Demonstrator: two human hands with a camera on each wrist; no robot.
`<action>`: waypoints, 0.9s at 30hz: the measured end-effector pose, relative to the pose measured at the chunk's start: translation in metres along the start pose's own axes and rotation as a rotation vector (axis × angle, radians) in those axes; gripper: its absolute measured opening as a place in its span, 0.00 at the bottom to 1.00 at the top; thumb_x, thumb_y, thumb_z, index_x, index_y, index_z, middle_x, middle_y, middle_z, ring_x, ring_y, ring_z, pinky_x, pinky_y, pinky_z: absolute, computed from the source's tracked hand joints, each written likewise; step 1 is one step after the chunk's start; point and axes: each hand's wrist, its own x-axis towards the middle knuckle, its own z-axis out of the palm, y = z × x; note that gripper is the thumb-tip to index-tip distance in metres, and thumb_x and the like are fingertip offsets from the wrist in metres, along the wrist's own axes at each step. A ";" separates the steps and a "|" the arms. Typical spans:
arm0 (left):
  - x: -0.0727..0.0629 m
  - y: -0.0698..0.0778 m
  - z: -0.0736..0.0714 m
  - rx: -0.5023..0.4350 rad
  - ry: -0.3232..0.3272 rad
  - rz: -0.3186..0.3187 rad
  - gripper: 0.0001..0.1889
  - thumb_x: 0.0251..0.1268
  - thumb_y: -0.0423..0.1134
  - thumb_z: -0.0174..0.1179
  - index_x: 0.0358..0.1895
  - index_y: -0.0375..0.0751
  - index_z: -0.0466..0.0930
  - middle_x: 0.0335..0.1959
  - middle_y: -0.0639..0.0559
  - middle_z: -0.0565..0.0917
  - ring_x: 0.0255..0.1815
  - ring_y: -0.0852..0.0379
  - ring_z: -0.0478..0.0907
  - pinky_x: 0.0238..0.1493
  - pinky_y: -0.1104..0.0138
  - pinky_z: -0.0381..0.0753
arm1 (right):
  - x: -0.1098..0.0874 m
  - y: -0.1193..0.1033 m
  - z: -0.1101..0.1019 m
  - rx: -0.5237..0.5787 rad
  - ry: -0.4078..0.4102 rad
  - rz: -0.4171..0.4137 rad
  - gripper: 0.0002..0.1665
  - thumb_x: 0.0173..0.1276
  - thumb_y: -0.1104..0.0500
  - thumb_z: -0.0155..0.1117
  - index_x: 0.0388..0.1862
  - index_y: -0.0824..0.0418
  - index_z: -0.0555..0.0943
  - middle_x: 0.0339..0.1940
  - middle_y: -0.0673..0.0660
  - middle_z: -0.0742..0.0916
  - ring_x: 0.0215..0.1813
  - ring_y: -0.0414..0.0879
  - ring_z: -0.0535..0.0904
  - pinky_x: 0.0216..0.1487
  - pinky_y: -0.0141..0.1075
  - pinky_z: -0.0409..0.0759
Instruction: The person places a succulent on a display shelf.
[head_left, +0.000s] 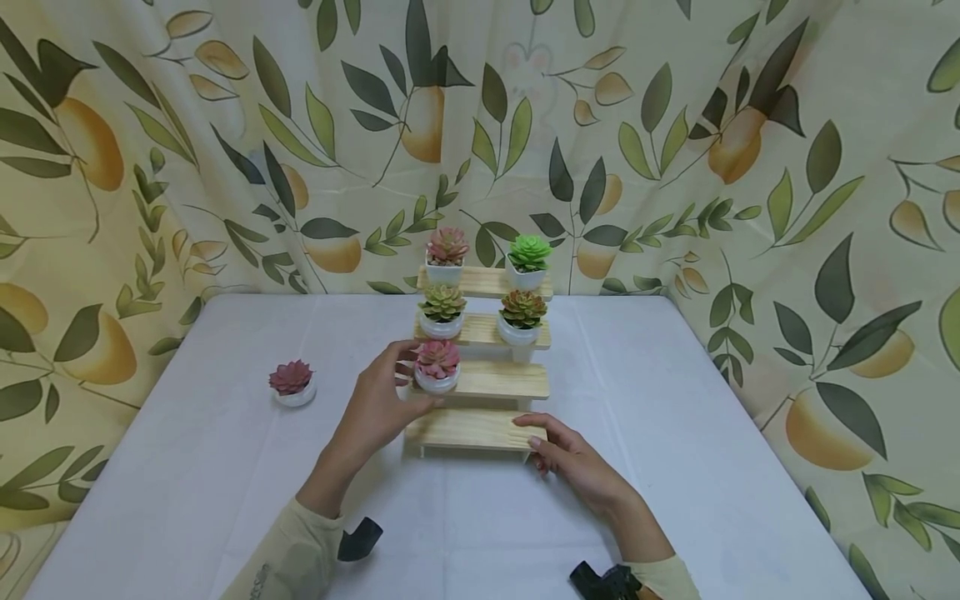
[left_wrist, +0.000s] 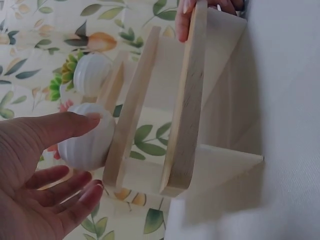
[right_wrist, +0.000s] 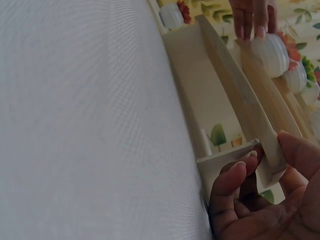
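A stepped wooden display stand (head_left: 468, 429) stands on the table. On its second step from the bottom, at the left end, sits a pink succulent in a white pot (head_left: 437, 367). My left hand (head_left: 386, 396) is around this pot with fingers spread. In the left wrist view the thumb (left_wrist: 75, 122) overlaps the white pot (left_wrist: 90, 145), and the other fingers lie beside it, loosely bent. My right hand (head_left: 573, 458) grips the right end of the lowest step, with fingers curled under the board (right_wrist: 270, 155) and the thumb on the other side.
Higher steps hold a yellow-green succulent (head_left: 442, 308), a brownish one (head_left: 521, 315), a pale pink one (head_left: 447, 254) and a bright green one (head_left: 528, 260). A dark pink succulent (head_left: 292, 383) stands on the white tablecloth (head_left: 247, 467) at left. Behind hangs a patterned curtain (head_left: 480, 183).
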 end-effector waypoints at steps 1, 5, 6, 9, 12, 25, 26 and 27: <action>-0.001 -0.001 -0.001 0.006 0.000 0.000 0.43 0.51 0.36 0.83 0.71 0.36 0.69 0.57 0.43 0.81 0.56 0.46 0.79 0.57 0.56 0.82 | 0.000 0.000 0.000 0.002 0.000 0.002 0.24 0.84 0.53 0.55 0.74 0.57 0.73 0.42 0.59 0.75 0.38 0.50 0.73 0.37 0.35 0.75; -0.005 -0.007 -0.007 0.037 -0.006 -0.019 0.42 0.54 0.37 0.81 0.70 0.35 0.68 0.58 0.41 0.80 0.56 0.43 0.79 0.57 0.51 0.81 | 0.000 0.000 0.000 0.007 0.003 0.009 0.24 0.84 0.53 0.55 0.73 0.57 0.73 0.42 0.60 0.74 0.38 0.50 0.73 0.37 0.35 0.75; -0.006 -0.008 -0.009 0.040 -0.008 -0.034 0.41 0.54 0.37 0.81 0.70 0.36 0.69 0.59 0.41 0.80 0.57 0.42 0.79 0.57 0.51 0.81 | 0.000 0.000 0.000 0.008 0.003 0.009 0.24 0.84 0.53 0.55 0.73 0.57 0.73 0.42 0.60 0.74 0.38 0.50 0.73 0.37 0.35 0.75; -0.008 -0.012 -0.013 0.067 -0.010 -0.070 0.40 0.55 0.38 0.81 0.70 0.36 0.70 0.59 0.42 0.80 0.56 0.42 0.79 0.56 0.50 0.81 | 0.001 0.000 0.000 0.007 0.004 0.008 0.24 0.84 0.53 0.55 0.73 0.57 0.73 0.41 0.60 0.74 0.38 0.50 0.73 0.37 0.35 0.75; -0.012 -0.018 -0.016 0.083 -0.011 -0.094 0.39 0.54 0.37 0.81 0.69 0.37 0.71 0.59 0.42 0.81 0.56 0.43 0.79 0.55 0.51 0.82 | 0.001 0.000 0.000 0.007 0.005 0.013 0.24 0.84 0.53 0.55 0.73 0.57 0.73 0.41 0.59 0.74 0.38 0.50 0.73 0.37 0.35 0.75; -0.027 -0.043 -0.033 0.127 0.012 -0.114 0.34 0.57 0.35 0.78 0.66 0.35 0.74 0.57 0.40 0.81 0.54 0.43 0.80 0.55 0.50 0.81 | 0.000 -0.002 0.001 0.006 0.018 0.029 0.25 0.83 0.51 0.56 0.73 0.57 0.73 0.42 0.60 0.74 0.38 0.51 0.73 0.37 0.35 0.75; -0.027 -0.044 -0.035 0.129 0.015 -0.121 0.33 0.57 0.34 0.78 0.66 0.35 0.74 0.57 0.40 0.81 0.54 0.43 0.80 0.55 0.50 0.81 | 0.000 -0.002 0.001 0.005 0.017 0.028 0.25 0.83 0.51 0.56 0.74 0.57 0.73 0.42 0.60 0.74 0.38 0.51 0.73 0.37 0.35 0.75; -0.028 -0.045 -0.037 0.131 0.019 -0.125 0.33 0.57 0.34 0.78 0.65 0.34 0.74 0.57 0.39 0.82 0.54 0.43 0.80 0.56 0.49 0.81 | 0.000 -0.002 0.001 0.003 0.017 0.028 0.25 0.83 0.51 0.56 0.74 0.57 0.73 0.42 0.60 0.74 0.38 0.51 0.72 0.37 0.35 0.75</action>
